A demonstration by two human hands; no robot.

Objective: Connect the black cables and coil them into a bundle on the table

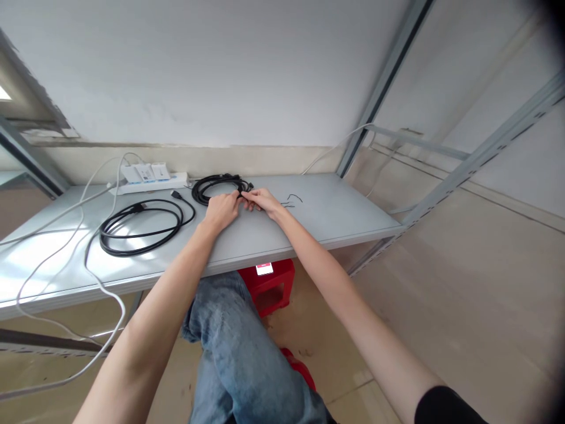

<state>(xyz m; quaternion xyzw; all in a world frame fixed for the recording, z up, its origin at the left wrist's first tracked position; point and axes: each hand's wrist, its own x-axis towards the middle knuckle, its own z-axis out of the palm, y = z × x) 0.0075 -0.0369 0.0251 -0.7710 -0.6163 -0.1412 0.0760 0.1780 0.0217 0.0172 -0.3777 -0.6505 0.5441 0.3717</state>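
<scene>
A small coiled black cable [210,184] lies on the grey table [335,212] near its back. My left hand [222,210] and my right hand [261,200] meet at the coil's near right edge, fingertips pinched on the cable there. What exactly sits between the fingers is too small to make out. A larger loose black cable loop [141,227] rests to the left of my left hand. Two thin black twist ties [292,201] lie just right of my right hand.
A white power strip [148,181] with white adapters plugged in sits at the back left, and white cords [66,253] trail off the table's front edge. A red stool [269,285] stands under the table. Metal frame struts [463,171] rise on the right.
</scene>
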